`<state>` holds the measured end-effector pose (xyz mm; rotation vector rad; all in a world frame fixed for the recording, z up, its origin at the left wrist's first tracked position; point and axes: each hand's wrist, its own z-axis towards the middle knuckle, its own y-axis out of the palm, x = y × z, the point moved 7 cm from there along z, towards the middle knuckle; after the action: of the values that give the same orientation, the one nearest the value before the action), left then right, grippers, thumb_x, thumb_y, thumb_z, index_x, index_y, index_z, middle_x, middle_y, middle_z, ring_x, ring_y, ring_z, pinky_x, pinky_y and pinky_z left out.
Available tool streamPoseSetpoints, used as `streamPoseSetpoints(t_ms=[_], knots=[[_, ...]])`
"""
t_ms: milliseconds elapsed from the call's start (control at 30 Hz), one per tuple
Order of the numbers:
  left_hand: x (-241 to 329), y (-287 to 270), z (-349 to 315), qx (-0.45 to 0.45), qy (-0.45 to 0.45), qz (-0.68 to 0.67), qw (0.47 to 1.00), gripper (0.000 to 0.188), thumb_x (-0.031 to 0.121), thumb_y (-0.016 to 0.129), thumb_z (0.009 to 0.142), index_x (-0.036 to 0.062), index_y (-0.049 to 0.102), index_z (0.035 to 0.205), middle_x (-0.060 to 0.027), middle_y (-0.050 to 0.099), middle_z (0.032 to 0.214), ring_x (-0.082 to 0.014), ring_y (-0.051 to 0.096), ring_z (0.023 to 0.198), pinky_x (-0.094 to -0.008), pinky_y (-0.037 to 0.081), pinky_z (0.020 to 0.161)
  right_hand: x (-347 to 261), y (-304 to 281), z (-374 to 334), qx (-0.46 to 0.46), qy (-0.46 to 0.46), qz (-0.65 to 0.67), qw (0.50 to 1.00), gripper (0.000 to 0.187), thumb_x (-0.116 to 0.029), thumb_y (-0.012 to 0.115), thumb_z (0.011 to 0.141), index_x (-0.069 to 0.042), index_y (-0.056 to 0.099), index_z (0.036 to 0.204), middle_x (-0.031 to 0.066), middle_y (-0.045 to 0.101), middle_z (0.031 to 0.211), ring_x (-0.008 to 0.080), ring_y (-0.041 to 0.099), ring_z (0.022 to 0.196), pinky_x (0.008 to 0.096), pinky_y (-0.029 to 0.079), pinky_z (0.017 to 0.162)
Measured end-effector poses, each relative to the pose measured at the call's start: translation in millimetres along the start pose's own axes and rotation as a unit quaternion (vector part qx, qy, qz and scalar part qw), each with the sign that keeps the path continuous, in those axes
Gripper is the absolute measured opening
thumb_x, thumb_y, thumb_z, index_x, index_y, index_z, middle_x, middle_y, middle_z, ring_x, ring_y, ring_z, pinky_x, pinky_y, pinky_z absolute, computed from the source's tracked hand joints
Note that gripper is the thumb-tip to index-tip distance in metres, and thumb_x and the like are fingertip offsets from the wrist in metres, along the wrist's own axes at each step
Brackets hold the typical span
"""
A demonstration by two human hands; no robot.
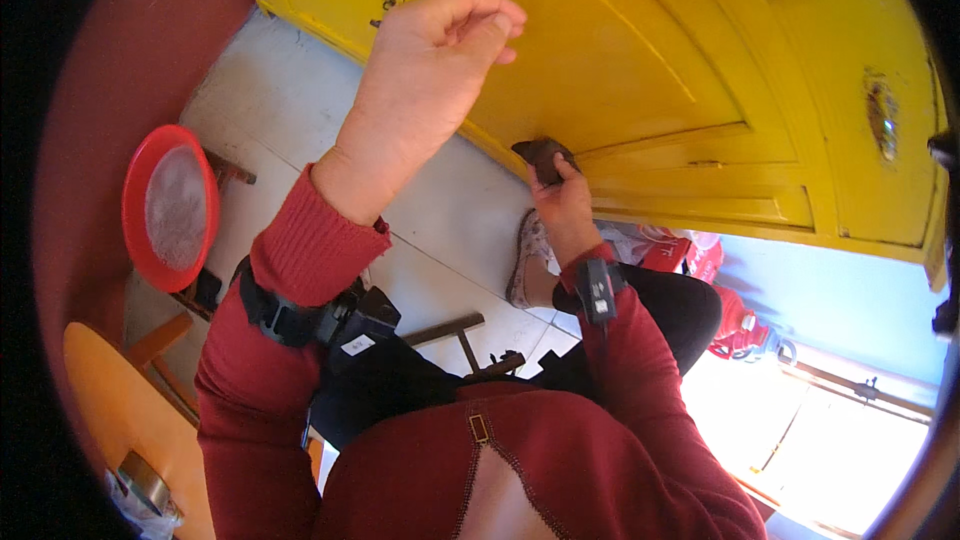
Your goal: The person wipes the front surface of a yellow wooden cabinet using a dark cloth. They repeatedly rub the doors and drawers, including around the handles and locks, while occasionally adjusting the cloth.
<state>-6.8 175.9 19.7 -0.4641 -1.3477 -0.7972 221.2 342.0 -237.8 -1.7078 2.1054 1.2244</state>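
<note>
From where I stand, the person's right hand (565, 208), near the centre of the frame, grips a dark brown pad (541, 153) between thumb and fingers, up against the lower part of the yellow door (610, 70). The left hand (445, 50) is raised at upper centre, fingers curled toward the thumb, though I can't tell whether they pinch anything; a red basin (133, 215) with cloudy contents sits at the left.

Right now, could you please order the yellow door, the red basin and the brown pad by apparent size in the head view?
1. Yellow door
2. Red basin
3. Brown pad, in the right hand
</note>
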Motion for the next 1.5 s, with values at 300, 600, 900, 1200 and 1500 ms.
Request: streamPoseSetpoints(t_ms=[300, 600, 900, 1200, 1500], knots=[[-1.1, -26.1, -6.2, 0.064, -0.016, -0.011, 0.998, 0.017, 0.007, 0.059, 0.101, -0.0039, 0.07, 0.109, -0.0088, 0.074, 0.101, -0.0152, 0.07, 0.088, -0.0269, 0.055, 0.08, -124.8, 67.0, -149.0, -0.139, -0.154, -0.076, 0.975, 0.032, -0.013, 0.068, 0.099, -0.011, 0.06, 0.13, 0.0069, 0.066, 0.129, 0.0253, 0.062, 0.122, 0.0462, 0.055, 0.102], [-2.5, -25.1, -7.6, 0.053, -0.048, -0.063, 0.995, 0.019, 0.01, 0.057, 0.105, -0.0009, 0.07, 0.113, -0.0068, 0.07, 0.105, -0.0139, 0.068, 0.091, -0.0263, 0.055, 0.083, -121.8, -5.1, -81.6, 0.009, -0.157, -0.092, 0.983, 0.033, -0.006, 0.063, 0.1, -0.006, 0.056, 0.133, 0.0131, 0.062, 0.132, 0.0328, 0.059, 0.124, 0.0575, 0.052, 0.102], [-20.8, -22.0, -6.2, 0.046, -0.063, -0.023, 0.997, 0.017, 0.008, 0.058, 0.103, -0.0023, 0.07, 0.108, -0.0053, 0.07, 0.096, -0.0134, 0.066, 0.083, -0.0262, 0.055, 0.077, -96.6, -13.3, -67.1, 0.047, -0.107, -0.095, 0.989, 0.034, -0.006, 0.064, 0.099, -0.005, 0.057, 0.132, 0.0125, 0.064, 0.128, 0.0328, 0.062, 0.119, 0.0576, 0.053, 0.099], [-14.6, -19.8, -11.9, 0.05, -0.064, -0.061, 0.995, 0.017, 0.011, 0.055, 0.106, 0.0011, 0.068, 0.11, -0.0035, 0.068, 0.101, -0.0124, 0.065, 0.083, -0.0255, 0.053, 0.079, -275.8, 83.2, -318.7, -0.046, -0.672, -0.404, 0.619, 0.038, 0.004, 0.071, 0.091, 0.0, 0.064, 0.128, 0.0087, 0.069, 0.118, 0.0188, 0.067, 0.102, 0.0315, 0.054, 0.093], [-19.3, -5.3, -9.4, 0.007, -0.043, -0.061, 0.997, 0.016, 0.008, 0.056, 0.104, 0.0005, 0.07, 0.104, -0.0037, 0.068, 0.096, -0.0118, 0.064, 0.082, -0.0269, 0.055, 0.076, -297.5, 164.5, -354.2, 0.098, -0.808, -0.569, 0.118, 0.058, 0.014, 0.061, 0.074, -0.007, 0.068, 0.128, 0.0185, 0.063, 0.123, 0.0383, 0.061, 0.115, 0.0403, 0.05, 0.101]])
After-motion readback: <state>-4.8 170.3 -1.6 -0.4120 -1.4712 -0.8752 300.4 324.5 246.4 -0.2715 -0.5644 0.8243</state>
